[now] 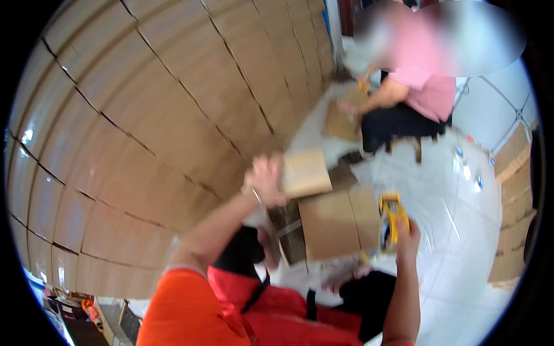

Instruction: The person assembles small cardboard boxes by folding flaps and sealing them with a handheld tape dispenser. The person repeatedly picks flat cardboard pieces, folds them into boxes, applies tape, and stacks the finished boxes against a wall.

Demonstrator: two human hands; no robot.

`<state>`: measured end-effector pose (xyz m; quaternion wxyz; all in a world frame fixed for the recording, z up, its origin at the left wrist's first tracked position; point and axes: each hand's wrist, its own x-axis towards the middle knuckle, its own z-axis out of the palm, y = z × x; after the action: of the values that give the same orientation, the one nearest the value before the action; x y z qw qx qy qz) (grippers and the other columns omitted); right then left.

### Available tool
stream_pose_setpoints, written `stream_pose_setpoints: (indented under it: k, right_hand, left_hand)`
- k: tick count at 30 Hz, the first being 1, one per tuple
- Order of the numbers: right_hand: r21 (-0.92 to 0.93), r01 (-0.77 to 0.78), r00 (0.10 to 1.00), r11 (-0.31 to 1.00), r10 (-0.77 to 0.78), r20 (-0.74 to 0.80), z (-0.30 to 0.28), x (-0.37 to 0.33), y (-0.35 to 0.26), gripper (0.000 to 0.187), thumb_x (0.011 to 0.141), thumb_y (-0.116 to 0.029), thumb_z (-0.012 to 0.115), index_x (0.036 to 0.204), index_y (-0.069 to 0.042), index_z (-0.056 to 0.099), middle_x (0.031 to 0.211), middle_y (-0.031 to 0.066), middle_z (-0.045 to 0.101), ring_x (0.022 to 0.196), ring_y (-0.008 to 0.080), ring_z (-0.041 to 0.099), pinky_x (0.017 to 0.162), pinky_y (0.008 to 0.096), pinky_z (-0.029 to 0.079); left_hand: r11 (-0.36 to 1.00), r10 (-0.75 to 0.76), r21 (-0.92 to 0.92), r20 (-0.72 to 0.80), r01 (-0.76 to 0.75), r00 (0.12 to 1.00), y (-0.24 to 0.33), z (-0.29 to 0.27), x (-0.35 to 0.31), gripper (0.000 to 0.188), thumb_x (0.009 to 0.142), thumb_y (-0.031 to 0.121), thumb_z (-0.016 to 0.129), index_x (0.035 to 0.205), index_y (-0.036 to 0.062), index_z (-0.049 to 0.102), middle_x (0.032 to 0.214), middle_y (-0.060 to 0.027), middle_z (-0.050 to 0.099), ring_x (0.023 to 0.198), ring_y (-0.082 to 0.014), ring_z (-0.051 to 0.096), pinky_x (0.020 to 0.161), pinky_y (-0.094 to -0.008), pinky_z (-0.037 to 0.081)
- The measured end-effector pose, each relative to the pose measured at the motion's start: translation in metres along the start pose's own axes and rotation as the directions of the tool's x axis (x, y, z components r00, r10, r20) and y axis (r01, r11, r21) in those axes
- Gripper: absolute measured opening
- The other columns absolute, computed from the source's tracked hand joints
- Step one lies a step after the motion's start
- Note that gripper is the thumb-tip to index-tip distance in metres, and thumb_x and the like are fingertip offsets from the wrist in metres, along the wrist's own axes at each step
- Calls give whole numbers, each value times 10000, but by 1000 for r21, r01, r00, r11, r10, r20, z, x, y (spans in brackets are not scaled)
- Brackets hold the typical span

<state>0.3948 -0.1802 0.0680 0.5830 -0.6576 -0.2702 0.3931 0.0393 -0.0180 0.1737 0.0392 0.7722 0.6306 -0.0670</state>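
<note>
My left hand (pixel 265 180) grips the edge of a small brown cardboard box (pixel 306 172) held up in front of me. Below it lies a larger flat cardboard box (pixel 332 222), with a stack of flattened cardboard (pixel 287 228) beside its left edge. My right hand (pixel 405 237) holds a yellow tape dispenser (pixel 390 219) at the right edge of the larger box. My orange sleeve and red apron fill the lower middle of the view.
A tall wall of stacked cardboard boxes (pixel 144 127) fills the left side. Another person in a pink top (pixel 421 86) sits farther back, hands on a cardboard piece (pixel 340 124). More boxes (pixel 513 202) stand at the right on the white tiled floor (pixel 461 230).
</note>
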Motion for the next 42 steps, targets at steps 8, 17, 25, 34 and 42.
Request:
stream_pose_setpoints:
  k: [8, 17, 25, 34, 42]
  right_hand:
    - [19, -96, 995, 995, 96, 29, 18, -50, -55, 401, 964, -254, 599, 1237, 36, 557, 867, 100, 644, 540, 113, 564, 459, 242, 462]
    - [-173, -124, 992, 977, 125, -2, 48, -48, -65, 436, 949, -211, 595, 1298, 44, 534, 1100, 119, 651, 957, 164, 630, 831, 272, 513]
    - [-212, -164, 985, 963, 173, 21, 37, -21, -43, 488, 931, -198, 636, 1307, 83, 506, 1167, 152, 624, 1042, 203, 613, 914, 310, 494]
    - [-209, -94, 993, 973, 108, 56, 14, -43, -69, 615, 951, -382, 595, 1339, 76, 456, 1135, 159, 614, 951, 191, 589, 807, 297, 488]
    - [-126, 33, 995, 992, -21, 100, 10, -103, -75, 521, 975, -337, 526, 1310, 58, 469, 940, 124, 650, 461, 100, 526, 401, 216, 426]
  left_hand:
    - [901, -194, 336, -251, 273, 948, -47, 56, 51, 1204, 625, 639, 793, 1530, 137, 177, 1426, -133, 350, 1339, -311, 328, 935, -458, 448]
    - [969, -218, 97, -97, 227, 971, -27, 194, 124, 971, 766, 514, 760, 1516, 203, 228, 1379, -105, 374, 1301, -314, 378, 952, -482, 441]
    - [706, -426, -476, 306, 524, 851, -64, 235, 80, 474, 893, 531, 553, 1116, 139, 700, 1082, -151, 687, 1041, -351, 627, 906, -428, 489]
    - [694, -492, -418, 318, 586, 810, -22, 249, 19, 571, 964, 586, 379, 1026, 135, 724, 1028, -182, 698, 988, -382, 647, 881, -456, 498]
    - [728, -308, -489, 395, 482, 866, 19, 248, -23, 586, 983, 571, 338, 1092, 112, 685, 1149, -159, 673, 1101, -350, 616, 943, -431, 472]
